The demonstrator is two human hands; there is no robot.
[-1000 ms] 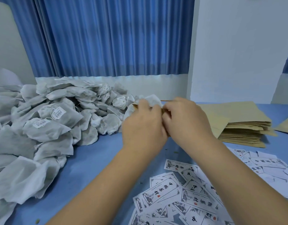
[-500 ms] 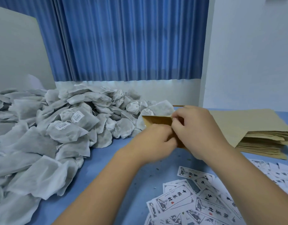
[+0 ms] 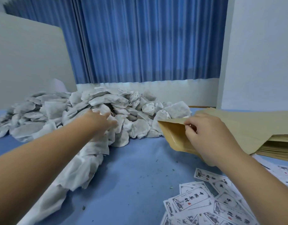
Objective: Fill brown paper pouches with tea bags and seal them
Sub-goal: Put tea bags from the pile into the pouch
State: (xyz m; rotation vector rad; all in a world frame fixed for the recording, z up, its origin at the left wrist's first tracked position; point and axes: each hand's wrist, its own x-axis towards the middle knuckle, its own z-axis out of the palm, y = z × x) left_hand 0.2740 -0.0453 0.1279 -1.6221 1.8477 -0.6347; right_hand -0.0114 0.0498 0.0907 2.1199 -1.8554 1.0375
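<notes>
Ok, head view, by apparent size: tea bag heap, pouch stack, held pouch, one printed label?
1. heap of white mesh tea bags
2. stack of flat brown paper pouches
3. open brown paper pouch and white printed paper label: alike, label nearer the camera, so unranked.

Blue table cover point(image 3: 132, 168): flecked with dark crumbs. Printed paper labels point(image 3: 191, 202): scattered on the cover, nearer than the right hand point(image 3: 210, 135). Pleated blue curtain point(image 3: 140, 46): far beyond the left hand point(image 3: 99, 120). White panel point(image 3: 26, 62): left of that hand.
</notes>
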